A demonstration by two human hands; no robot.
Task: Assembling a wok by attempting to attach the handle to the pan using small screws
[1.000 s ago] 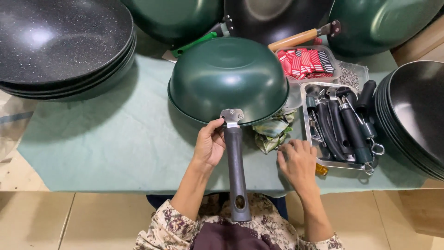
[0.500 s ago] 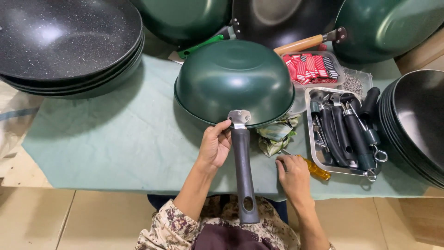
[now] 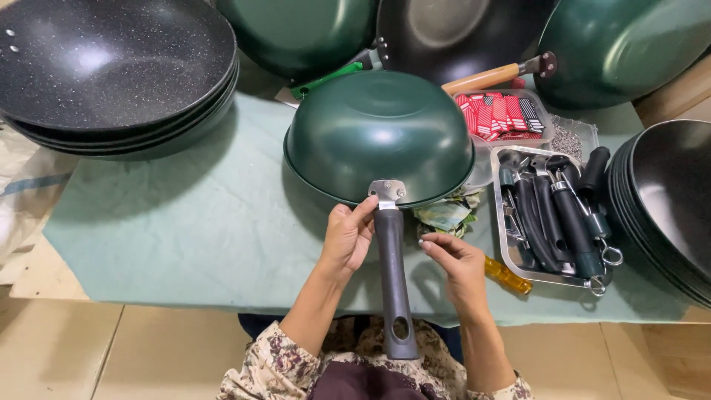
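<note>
Rising off the table's near edge, the right hand [image 3: 459,267] now pinches something small, unclear, beside the handle [image 3: 392,281]; left hand [image 3: 346,238] fingers stay curled at the green wok [image 3: 379,137] bracket.

Look behind the upturned green wok: a clear shallow tray [image 3: 546,118] holds a row of small flat packets [image 3: 498,115], red and white with one dark striped packet at the right end. Just right of it lies a clear bag of small metal parts [image 3: 569,139]. You will find no labels, signs or screens.
</note>
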